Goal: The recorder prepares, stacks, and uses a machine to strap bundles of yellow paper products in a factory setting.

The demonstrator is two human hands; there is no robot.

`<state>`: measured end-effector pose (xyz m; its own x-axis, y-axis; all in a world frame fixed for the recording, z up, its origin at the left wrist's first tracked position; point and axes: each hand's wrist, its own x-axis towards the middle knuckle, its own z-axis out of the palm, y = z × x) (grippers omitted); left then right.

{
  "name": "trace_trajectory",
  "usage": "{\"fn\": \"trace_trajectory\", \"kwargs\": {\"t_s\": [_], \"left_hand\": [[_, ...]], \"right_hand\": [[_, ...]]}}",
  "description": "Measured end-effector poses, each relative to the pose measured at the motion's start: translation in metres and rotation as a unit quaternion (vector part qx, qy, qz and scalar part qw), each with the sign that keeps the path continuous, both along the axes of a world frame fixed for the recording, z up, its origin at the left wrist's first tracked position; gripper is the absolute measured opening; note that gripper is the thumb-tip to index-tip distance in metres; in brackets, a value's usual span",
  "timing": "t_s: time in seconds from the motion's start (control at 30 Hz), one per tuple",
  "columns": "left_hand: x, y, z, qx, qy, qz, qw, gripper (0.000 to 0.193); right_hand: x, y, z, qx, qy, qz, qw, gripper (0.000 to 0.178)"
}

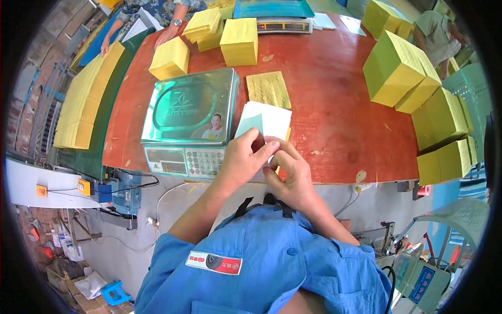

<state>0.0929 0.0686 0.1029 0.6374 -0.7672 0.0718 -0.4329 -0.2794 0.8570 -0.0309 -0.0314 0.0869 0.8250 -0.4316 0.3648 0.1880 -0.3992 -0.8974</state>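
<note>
My left hand [247, 159] and my right hand [291, 172] come together at the table's front edge, just right of a digital weighing scale [185, 107]. Both are closed, thumbs and fingers pinching the near edge of some white paper sheets [274, 121]. The upper sheet casts or shows a greyish-green patch on its left part. My fingers cover the lower edge, so the number of sheets is hidden. Just beyond the paper lies a flat yellow stack [267, 90] with a wavy embossed pattern. A bit of yellow also shows beneath the sheets.
Yellow paper blocks [239, 42] stand at the back, with more blocks [395, 68] along the right side of the red table [334, 104]. A second scale [277, 25] sits at the far edge. Another person's hand [168, 35] rests near the left blocks; a long yellow row [89, 99] lies far left.
</note>
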Motion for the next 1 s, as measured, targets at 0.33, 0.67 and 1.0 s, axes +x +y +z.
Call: {"fn": "trace_trajectory", "kwargs": {"t_s": [0.33, 0.67, 1.0], "left_hand": [[0.004, 0.0, -0.018, -0.101, 0.309, 0.026, 0.945, 0.025], [-0.012, -0.006, -0.031, -0.088, 0.198, 0.063, 0.974, 0.024], [-0.014, -0.01, -0.035, -0.099, 0.214, 0.089, 0.968, 0.018]], "right_hand": [[0.005, -0.011, -0.014, 0.19, 0.024, 0.035, 0.981, 0.012], [-0.004, -0.014, -0.018, 0.272, 0.029, 0.055, 0.96, 0.003], [-0.003, -0.039, -0.032, 0.249, 0.049, 0.093, 0.963, 0.003]]}}
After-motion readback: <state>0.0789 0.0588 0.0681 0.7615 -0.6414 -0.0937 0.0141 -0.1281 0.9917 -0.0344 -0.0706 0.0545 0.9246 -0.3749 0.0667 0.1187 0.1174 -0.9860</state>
